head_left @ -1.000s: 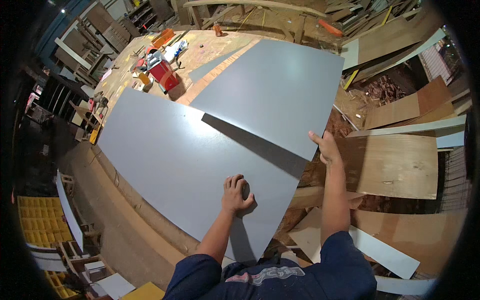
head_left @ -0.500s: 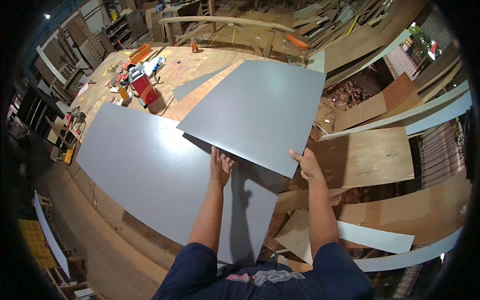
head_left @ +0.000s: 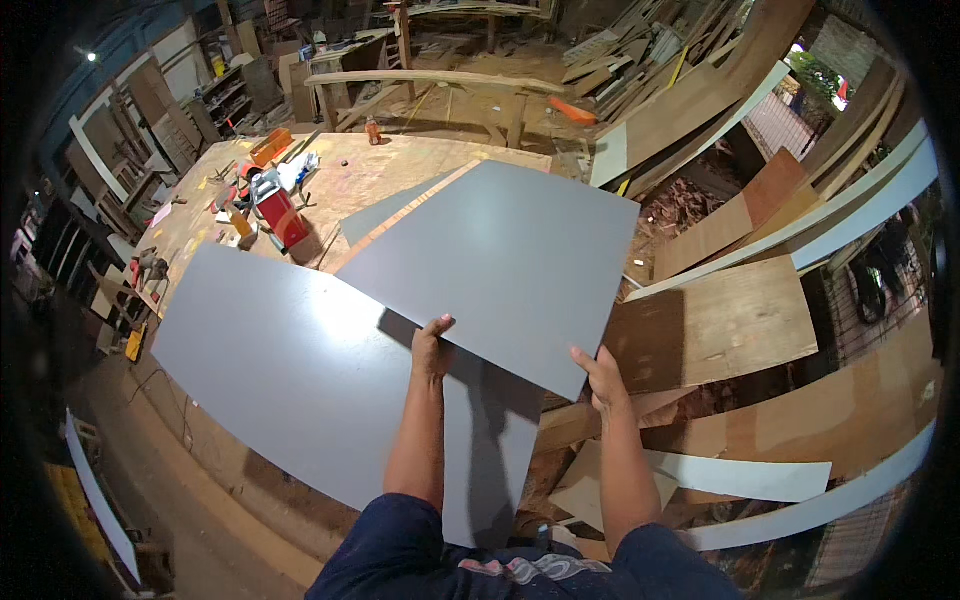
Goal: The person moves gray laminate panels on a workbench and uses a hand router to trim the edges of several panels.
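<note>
A smooth grey panel (head_left: 500,265) is held tilted above a larger grey panel (head_left: 290,370) that lies across the near side of the workbench. My left hand (head_left: 430,345) grips the near edge of the upper panel, its thumb on top and its other fingers hidden underneath. At that panel's near right corner, my right hand (head_left: 600,377) is closed on the side edge, thumb on the upper face. Shadows of the panel and my arm fall on the lower sheet. Part of another grey sheet (head_left: 385,208) shows behind the held panel.
On the wooden workbench (head_left: 215,185) stand a red can (head_left: 280,215), an orange tray (head_left: 270,148) and a small bottle (head_left: 373,131), with scattered tools. Several plywood offcuts (head_left: 720,325) and boards lie along the right. A wooden rail (head_left: 440,78) runs beyond the bench.
The held panel's near edge has come lower and closer to me. My left thumb now lies over its edge, where the fingers were under it before. My right hand has moved down with the corner.
</note>
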`<state>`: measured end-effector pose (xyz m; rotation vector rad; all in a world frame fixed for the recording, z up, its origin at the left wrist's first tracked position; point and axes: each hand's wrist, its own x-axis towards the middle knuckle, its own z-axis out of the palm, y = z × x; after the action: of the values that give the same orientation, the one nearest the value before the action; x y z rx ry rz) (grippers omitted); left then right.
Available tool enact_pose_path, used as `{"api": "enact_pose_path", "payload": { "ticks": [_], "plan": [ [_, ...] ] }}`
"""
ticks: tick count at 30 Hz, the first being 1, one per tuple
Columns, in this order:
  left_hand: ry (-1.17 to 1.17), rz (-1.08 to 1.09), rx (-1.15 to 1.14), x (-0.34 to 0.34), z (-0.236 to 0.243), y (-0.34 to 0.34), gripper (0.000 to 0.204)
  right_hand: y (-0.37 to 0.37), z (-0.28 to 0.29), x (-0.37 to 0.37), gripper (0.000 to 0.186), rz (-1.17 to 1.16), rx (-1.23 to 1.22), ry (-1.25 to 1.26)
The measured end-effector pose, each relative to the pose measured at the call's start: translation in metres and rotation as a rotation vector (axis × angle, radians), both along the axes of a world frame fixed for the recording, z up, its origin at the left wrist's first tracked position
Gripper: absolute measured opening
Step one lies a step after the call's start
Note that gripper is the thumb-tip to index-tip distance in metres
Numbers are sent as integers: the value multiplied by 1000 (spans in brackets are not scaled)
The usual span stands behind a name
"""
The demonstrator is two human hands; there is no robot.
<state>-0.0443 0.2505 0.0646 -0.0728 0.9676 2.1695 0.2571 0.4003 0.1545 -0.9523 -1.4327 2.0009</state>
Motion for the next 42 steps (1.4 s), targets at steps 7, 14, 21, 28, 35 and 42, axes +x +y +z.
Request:
{"api": "enact_pose_path", "payload": {
  "ticks": [7, 14, 21, 28, 35, 42],
  "plan": [
    [47, -8, -71, 62, 37, -40, 50, -52, 10, 64, 70, -80, -39, -10],
    [42, -52, -63, 94, 49, -62, 51, -77, -7, 112, 69, -83, 2, -47],
    [-28, -88, -45, 78, 36, -20, 42, -58, 13, 93, 66, -156, 111, -24],
    [-3, -115, 41, 114, 50, -66, 55, -104, 37, 129, 70, -174, 60, -49],
    [19, -71, -28, 123, 73, -169, 45, -173, 49, 125, 65, -46, 18, 42],
    [51, 22, -136, 115, 77, -237, 39, -240, 37, 110, 62, 2, -71, 30]
  ]
}}
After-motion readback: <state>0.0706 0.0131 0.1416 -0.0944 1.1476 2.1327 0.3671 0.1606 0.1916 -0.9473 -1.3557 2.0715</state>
